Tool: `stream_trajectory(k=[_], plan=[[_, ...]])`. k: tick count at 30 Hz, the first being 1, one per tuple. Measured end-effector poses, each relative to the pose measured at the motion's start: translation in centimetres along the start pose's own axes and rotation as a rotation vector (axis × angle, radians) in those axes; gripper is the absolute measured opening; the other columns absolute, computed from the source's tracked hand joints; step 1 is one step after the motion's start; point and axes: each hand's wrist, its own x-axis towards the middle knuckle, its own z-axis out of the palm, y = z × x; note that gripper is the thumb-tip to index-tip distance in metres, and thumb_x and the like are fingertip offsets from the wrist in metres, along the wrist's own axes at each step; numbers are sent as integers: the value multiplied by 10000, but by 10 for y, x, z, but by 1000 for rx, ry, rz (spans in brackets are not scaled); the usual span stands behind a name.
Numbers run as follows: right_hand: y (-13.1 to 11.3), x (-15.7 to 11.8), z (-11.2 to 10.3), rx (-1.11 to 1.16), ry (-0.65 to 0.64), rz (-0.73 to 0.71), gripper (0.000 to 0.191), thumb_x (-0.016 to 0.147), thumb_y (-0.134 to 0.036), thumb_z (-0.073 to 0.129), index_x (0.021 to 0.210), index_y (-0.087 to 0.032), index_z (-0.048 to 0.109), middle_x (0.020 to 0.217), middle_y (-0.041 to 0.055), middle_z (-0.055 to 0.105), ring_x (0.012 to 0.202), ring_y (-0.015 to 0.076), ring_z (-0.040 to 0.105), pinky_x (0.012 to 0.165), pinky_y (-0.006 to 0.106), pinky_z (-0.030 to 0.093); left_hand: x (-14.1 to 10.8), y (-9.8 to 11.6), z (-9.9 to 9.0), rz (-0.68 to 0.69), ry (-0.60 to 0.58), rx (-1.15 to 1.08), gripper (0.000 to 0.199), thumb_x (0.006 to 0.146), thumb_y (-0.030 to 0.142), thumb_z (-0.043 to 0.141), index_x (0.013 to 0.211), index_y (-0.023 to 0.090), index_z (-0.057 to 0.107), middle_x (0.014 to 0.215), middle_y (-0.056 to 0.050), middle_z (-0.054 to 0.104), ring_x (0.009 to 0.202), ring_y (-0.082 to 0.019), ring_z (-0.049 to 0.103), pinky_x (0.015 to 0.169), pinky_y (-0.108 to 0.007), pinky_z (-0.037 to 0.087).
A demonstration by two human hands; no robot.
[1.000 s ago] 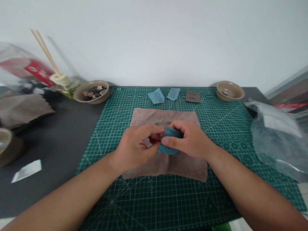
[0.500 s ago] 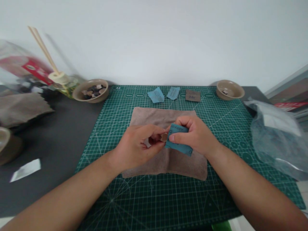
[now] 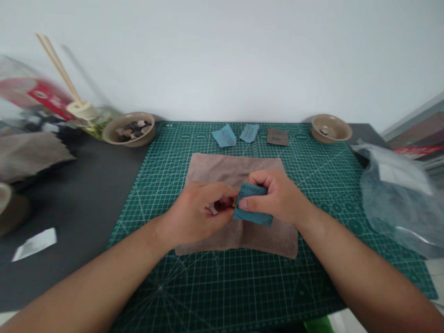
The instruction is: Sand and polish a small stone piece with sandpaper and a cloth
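Over a brown cloth (image 3: 222, 166), my left hand (image 3: 197, 210) pinches a small brownish stone (image 3: 234, 203) between thumb and fingertips. Only a sliver of the stone shows; the rest is behind a piece of blue sandpaper (image 3: 255, 218). My right hand (image 3: 277, 196) grips that sandpaper, thumb on its printed back and fingers behind it. The sandpaper's left edge lies over the stone, close to my left fingertips.
A green cutting mat (image 3: 152, 175) lies beneath the cloth. Behind are two blue sandpaper pieces (image 3: 225, 136) and a brown sandpaper square (image 3: 277, 137). Left stands a bowl of stones (image 3: 130, 139), right another bowl (image 3: 331, 133) and a clear plastic bag (image 3: 391, 199).
My right hand has shifted the blue sandpaper slightly left and down, covering more of the stone. My left hand has stayed nearly in place.
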Motion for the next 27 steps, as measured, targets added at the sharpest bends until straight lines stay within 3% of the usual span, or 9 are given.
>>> stream_trajectory(k=[6,15,27], plan=[[1,0,1,-58,26,-28,334,728,-386,797,652,-168,555,594,-47,509,558,85,444,470,209,315,1,2,3,-49,19,27,153,760,80,666,871,185,661,666,71,674,559,-67,631,545,-148,482],[0,-3,-4,76,-18,30,281,697,-330,797,668,-174,566,598,-54,523,534,83,454,461,202,337,3,5,0,-185,-4,-107,202,742,105,674,925,188,689,695,53,700,574,-79,640,565,-156,517],[-4,-2,-5,2,-33,19,261,682,-282,756,619,-176,526,573,-65,447,547,82,427,478,213,296,1,1,-1,-121,-56,-149,210,764,107,657,961,177,673,724,32,703,598,-82,653,575,-152,518]])
